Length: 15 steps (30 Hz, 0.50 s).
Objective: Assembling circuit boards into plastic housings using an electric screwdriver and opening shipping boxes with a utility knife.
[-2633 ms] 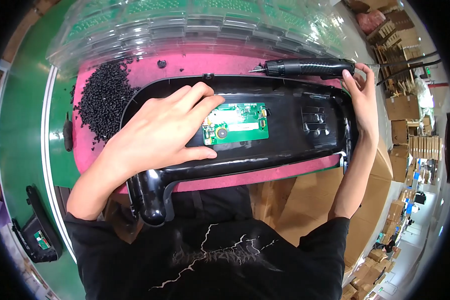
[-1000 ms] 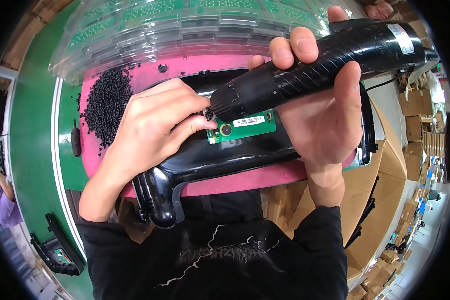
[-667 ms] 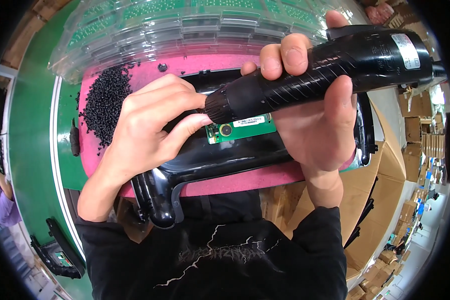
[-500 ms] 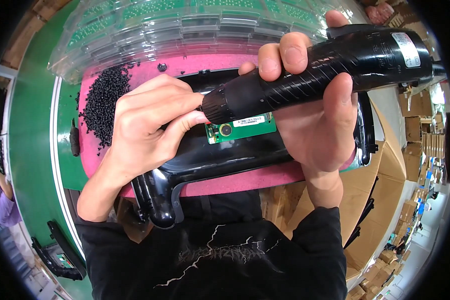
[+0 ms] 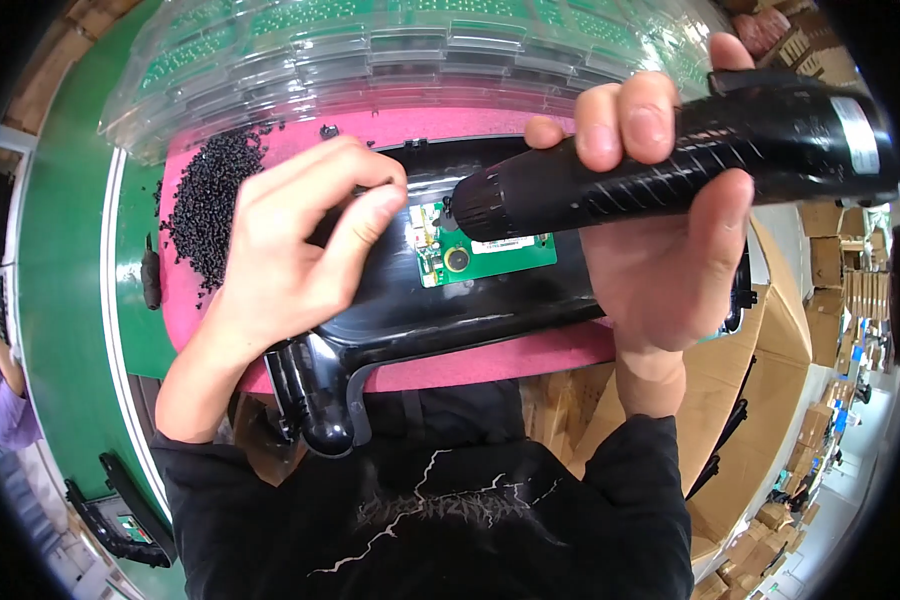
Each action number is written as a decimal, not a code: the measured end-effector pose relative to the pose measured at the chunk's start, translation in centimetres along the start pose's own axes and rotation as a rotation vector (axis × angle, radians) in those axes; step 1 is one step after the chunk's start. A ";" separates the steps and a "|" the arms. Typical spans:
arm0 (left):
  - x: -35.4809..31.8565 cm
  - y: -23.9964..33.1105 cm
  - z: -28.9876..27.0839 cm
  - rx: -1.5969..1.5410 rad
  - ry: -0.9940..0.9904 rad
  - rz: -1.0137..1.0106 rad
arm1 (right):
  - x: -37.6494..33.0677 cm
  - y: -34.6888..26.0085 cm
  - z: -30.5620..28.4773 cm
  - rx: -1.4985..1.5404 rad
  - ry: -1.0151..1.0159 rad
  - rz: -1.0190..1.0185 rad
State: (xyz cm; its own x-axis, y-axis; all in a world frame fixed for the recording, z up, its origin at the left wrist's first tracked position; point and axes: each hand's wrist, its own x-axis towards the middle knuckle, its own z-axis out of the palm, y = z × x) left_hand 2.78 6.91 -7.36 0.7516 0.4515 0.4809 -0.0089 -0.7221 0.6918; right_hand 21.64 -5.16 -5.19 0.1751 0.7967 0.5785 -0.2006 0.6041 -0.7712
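In my right hand [image 5: 655, 275] is a black electric screwdriver [image 5: 560, 185], its body slanting up to the right. Its ribbed nose points left over a green circuit board [image 5: 500, 262]; the bit is hidden. The board lies in a glossy black plastic housing [image 5: 430, 325] with a stubby arm toward me at the left. My left hand [image 5: 295, 230] hovers over the housing's left part, thumb and forefinger pinched together. Whatever they pinch, if anything, is too small to make out. A gap separates these fingertips from the screwdriver nose.
A pile of small black screws [image 5: 210, 205] lies on the pink mat [image 5: 290, 130]. Clear plastic trays [image 5: 390, 65] are stacked behind it. A dark thin tool [image 5: 151, 272] lies left on the green table. Another black housing [image 5: 120, 510] sits lower left; an opened cardboard box [image 5: 740, 420] stands right.
The screwdriver and my right hand have shifted right, away from my left fingertips. My left thumb and forefinger have risen slightly. More of the circuit board's left end shows.
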 end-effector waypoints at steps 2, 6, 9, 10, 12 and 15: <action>-0.1 0.0 -0.2 -0.045 -0.109 -0.027 | 0.4 0.0 -0.1 0.090 -0.028 -0.053; -0.2 -0.8 0.5 -0.093 -0.193 0.001 | 0.7 -0.5 -0.3 0.117 -0.085 -0.098; -0.3 -1.0 0.4 -0.093 -0.166 0.020 | -0.1 -1.7 2.3 -0.099 0.144 0.026; -0.2 -0.9 0.4 -0.096 -0.178 0.012 | 0.1 -1.2 1.5 -0.101 0.144 0.025; 0.0 -0.7 0.3 -0.098 -0.192 0.003 | 0.6 0.1 -0.6 0.130 -0.127 -0.099; 0.0 -0.7 0.3 -0.100 -0.198 -0.032 | 0.7 0.2 -0.7 0.129 -0.133 -0.099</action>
State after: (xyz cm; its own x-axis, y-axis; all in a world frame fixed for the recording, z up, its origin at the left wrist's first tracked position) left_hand 2.95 7.23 -7.99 0.8674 0.3545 0.3492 -0.0408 -0.6487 0.7599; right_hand 22.40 -4.56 -5.11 0.0734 0.7237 0.6862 -0.3116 0.6703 -0.6735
